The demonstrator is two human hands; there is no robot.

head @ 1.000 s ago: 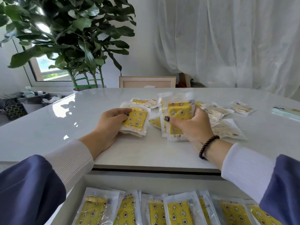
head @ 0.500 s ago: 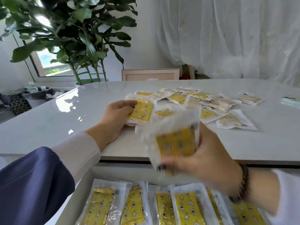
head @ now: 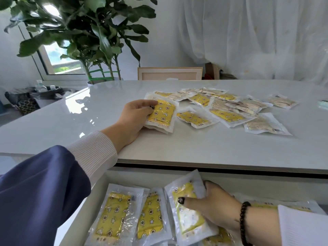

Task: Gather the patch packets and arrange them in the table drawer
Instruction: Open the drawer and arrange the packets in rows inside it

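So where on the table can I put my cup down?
Bare tabletop lies left of the left hand, and along the near edge before the loose packets. The middle is crowded with packets.

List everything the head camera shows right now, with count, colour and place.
Loose patch packets: over a dozen, yellow or beige in clear wrap, scattered on the table.
Table: one, glossy white.
Drawer: one, white, open under the table edge.
Drawer packets: several, yellow, side by side.
Plant: one, green, behind the table.
Picture frame: one, pale wood, behind the table.
Curtain: white, far right.
Left hand: grips small packet stack.
Right hand: grips packet over the drawer; dark bead bracelet.
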